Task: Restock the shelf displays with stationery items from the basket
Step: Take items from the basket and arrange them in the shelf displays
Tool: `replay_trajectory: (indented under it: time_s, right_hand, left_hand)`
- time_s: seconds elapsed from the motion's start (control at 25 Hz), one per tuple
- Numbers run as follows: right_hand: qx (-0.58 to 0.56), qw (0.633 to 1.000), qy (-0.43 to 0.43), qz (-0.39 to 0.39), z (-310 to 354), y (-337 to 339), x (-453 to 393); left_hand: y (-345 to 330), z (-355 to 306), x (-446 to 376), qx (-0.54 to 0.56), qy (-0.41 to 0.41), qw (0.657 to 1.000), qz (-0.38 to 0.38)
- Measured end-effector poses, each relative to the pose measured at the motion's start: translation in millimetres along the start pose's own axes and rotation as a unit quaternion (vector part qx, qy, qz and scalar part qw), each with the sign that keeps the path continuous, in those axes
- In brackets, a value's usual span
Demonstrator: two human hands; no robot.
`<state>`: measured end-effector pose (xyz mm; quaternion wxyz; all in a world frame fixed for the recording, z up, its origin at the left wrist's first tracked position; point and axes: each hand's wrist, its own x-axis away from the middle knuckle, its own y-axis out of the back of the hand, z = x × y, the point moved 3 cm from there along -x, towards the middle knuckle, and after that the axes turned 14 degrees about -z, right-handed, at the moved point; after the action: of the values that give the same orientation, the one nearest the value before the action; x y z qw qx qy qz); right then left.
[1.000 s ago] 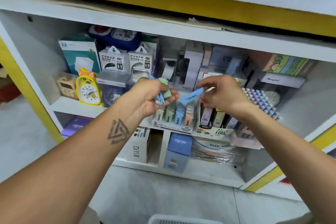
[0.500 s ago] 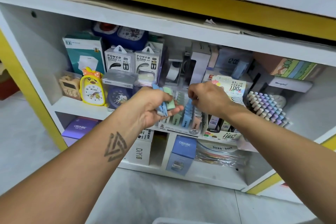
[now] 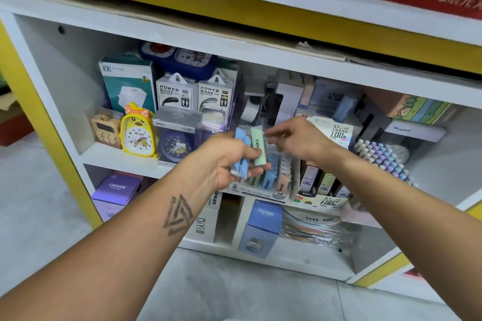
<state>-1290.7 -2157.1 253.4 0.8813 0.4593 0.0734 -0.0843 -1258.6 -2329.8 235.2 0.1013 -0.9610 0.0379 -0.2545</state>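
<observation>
The left hand clutched light, stiff packs, blue and green; the right hand, fingers loose and empty, reached for the green pack's top edge, probably the easiest hold.

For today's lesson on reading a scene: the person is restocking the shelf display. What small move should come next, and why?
Probably the right hand should pinch the top of the green case and draw it from the left hand, then slot it into the display box. Its fingertips are already at the case's top, the left hand holds green and blue cases, and the box lies just below.
</observation>
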Motion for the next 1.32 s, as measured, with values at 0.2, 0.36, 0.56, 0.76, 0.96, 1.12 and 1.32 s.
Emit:
replay_trajectory:
  time_s: [0.2,0.36,0.56,0.76,0.96,1.12,1.32]
  right_hand:
    - [-0.236,0.969,-0.068,0.030,22,14,5]
    - [-0.193,0.978,-0.068,-0.033,20,26,0]
    - [-0.182,0.977,-0.078,-0.076,7,36,-9]
    - [-0.206,0.971,-0.097,-0.068,7,36,-20]
    - [-0.140,0.986,-0.060,-0.067,8,36,-32]
    - [0.058,0.990,0.057,-0.115,10,33,-42]
    - [0.244,0.941,0.207,-0.107,6,3,-43]
  left_hand:
    - [-8,-2,3,-0.047,-0.051,0.998,-0.010]
    - [-4,-6,3,-0.005,-0.048,0.997,-0.058]
    - [11,-14,0,0.078,-0.020,0.993,-0.084]
    - [9,-15,-2,0.117,0.002,0.991,-0.070]
    - [9,-14,-8,0.110,0.012,0.991,-0.072]
    - [9,-14,-11,0.108,0.030,0.991,-0.073]
    - [7,-14,-11,0.118,0.048,0.990,-0.059]
